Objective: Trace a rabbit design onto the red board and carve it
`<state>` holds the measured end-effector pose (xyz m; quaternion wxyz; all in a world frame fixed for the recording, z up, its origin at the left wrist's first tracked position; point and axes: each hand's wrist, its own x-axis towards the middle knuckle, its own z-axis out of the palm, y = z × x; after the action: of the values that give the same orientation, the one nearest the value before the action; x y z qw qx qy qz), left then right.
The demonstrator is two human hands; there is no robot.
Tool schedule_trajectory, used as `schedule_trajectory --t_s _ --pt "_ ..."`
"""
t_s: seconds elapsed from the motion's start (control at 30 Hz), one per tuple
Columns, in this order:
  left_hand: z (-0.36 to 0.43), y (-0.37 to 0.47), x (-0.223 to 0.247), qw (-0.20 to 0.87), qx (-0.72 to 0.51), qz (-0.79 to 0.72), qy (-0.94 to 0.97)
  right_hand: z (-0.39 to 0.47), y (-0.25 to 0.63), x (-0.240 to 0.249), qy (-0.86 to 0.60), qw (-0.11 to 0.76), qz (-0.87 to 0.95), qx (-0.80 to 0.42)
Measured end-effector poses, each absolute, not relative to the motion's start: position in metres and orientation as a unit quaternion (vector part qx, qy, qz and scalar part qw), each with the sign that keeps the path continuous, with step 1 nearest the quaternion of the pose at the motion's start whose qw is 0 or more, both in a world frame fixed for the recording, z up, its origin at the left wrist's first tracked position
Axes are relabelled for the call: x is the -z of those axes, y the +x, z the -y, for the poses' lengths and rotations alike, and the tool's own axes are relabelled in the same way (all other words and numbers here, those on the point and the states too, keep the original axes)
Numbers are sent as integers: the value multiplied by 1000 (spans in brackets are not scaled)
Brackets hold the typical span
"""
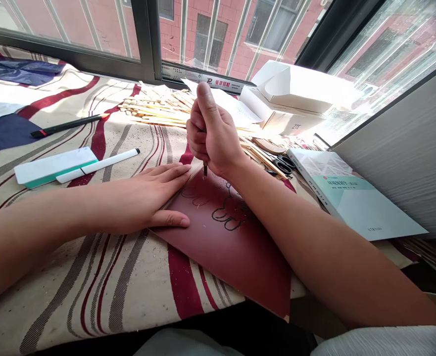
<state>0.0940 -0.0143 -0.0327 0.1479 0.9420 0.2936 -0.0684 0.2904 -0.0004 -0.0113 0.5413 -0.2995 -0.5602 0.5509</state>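
Note:
A dark red board (pixel 236 262) lies at an angle on the striped cloth, with black outlined shapes and fainter scratched lines on its surface. My left hand (pixel 158 198) rests flat across the board's left edge, fingers stretched out and thumb on the board. Above the board's far part, my right hand (pixel 212 131) is closed in a fist around an upright tool, thumb on top. Only the tool's short dark tip (pixel 205 169) shows below the fist, at the board's surface near the scratched lines. The rest of the tool is hidden in my fingers.
Left on the striped cloth (pixel 136 291) are a white marker (pixel 102 164), a white-green case (pixel 54 167) and a black pencil (pixel 69 125). Wooden sticks (pixel 158 106) pile near the window. At right are scissors (pixel 283 165), a book (pixel 355 193) and an open white box (pixel 292 99).

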Motion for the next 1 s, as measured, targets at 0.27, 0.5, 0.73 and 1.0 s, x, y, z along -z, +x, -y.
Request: schedule_trajectory --t_s 0.27,0.5,0.73,1.0 --pt "17 97 31 157 69 -304 937 -5 279 17 -318 561 539 -542" --pt "17 95 33 154 59 -303 939 -6 273 17 -302 507 584 -558" --pt "16 96 32 156 48 -296 941 -2 273 10 -286 400 629 -602" --pt "17 98 30 156 70 -305 937 -15 266 20 -393 495 581 -513"
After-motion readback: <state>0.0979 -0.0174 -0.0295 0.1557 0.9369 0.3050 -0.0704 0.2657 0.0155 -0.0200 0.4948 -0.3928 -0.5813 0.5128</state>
